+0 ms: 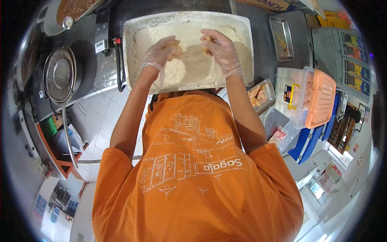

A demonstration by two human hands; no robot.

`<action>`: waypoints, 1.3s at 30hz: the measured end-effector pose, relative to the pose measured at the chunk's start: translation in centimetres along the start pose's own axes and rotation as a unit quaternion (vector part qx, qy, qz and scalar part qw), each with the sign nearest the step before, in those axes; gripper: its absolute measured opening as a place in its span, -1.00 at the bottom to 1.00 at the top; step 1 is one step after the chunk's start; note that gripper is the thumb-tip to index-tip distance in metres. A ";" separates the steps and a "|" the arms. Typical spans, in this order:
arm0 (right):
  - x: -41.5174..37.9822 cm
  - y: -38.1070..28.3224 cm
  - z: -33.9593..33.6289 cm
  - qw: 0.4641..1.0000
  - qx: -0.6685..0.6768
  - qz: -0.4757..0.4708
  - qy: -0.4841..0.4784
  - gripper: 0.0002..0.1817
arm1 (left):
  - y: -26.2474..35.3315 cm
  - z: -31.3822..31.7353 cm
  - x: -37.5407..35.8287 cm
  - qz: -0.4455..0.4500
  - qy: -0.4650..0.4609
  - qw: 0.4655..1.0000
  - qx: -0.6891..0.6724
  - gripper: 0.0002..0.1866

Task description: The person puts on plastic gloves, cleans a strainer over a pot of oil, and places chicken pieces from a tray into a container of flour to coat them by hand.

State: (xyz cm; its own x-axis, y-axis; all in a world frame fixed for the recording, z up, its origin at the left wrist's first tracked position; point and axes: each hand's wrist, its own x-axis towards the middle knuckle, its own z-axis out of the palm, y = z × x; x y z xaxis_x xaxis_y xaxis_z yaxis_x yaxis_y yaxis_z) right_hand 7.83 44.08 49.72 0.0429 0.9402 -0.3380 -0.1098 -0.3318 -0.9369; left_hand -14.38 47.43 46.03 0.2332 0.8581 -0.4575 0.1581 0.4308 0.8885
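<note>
A large pale tub (187,15) with white flour (155,34) spread over its bottom lies in front of me. Both hands are over it, in clear plastic gloves. My left hand (157,54) has its fingers closed round a yellowish floured piece of meat (174,50), which looks like chicken. In my right hand (223,52), between thumb and fingers, is a smaller piece of the same meat (207,46). The two hands are apart, and their shadows fall on the flour.
To the right are a container of raw meat pieces (261,94), a clear box with an orange lid (321,101) and a metal tray (282,40) with crumbs. Round wire strainers (60,74) sit at left. A black handle (119,66) stands against the tub's left side.
</note>
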 end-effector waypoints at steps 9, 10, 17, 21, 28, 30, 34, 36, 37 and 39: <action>-2.1 -0.3 -4.1 0.985 -0.004 -0.159 0.060 -0.60 | 0.5 -0.9 0.6 0.090 0.118 0.964 0.221 -0.51; -2.7 0.1 -5.5 0.985 0.000 -0.159 0.065 -0.60 | 0.3 -1.2 0.2 0.091 0.114 0.963 0.226 -0.51; -12.4 4.3 -18.1 0.940 -0.212 -0.081 0.253 -0.66 | -5.7 -3.7 -1.0 0.083 0.128 0.955 0.254 -0.60; -19.0 10.5 -27.1 0.861 -0.430 0.025 0.273 -0.64 | -5.6 -1.2 -3.3 0.052 0.098 0.972 0.205 -0.65; -21.8 23.8 -31.1 0.791 -0.573 0.004 0.214 -0.23 | -6.3 1.1 -4.3 0.045 0.083 0.960 0.262 -0.67; -19.7 18.3 -26.3 0.795 -0.561 0.081 0.217 -0.23 | -5.1 1.1 -4.6 0.043 0.081 0.951 0.295 -0.67; -19.7 26.6 -30.8 0.850 -0.461 0.001 0.253 -0.40 | -7.5 -1.5 -2.8 0.100 0.079 0.968 0.215 -0.62; -19.9 24.5 -30.6 0.814 -0.506 -0.007 0.285 -0.48 | -6.7 -0.1 -3.6 0.050 0.096 0.983 0.146 -0.60; -19.3 25.5 -32.1 0.805 -0.487 0.030 0.337 -0.55 | -5.7 0.8 -4.1 0.032 0.114 0.979 0.165 -0.60; -19.6 24.2 -34.5 0.791 -0.468 0.062 0.390 -0.61 | -5.2 1.8 -5.0 0.019 0.112 0.980 0.163 -0.61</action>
State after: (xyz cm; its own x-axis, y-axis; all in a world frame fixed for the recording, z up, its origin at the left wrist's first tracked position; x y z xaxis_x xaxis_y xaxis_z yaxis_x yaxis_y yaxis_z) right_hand 38.55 14.92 30.58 0.7288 0.6833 -0.0434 0.6059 -0.6732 -0.4238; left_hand -14.61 40.43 43.59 0.0348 0.9269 -0.3737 0.4597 0.3172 0.8295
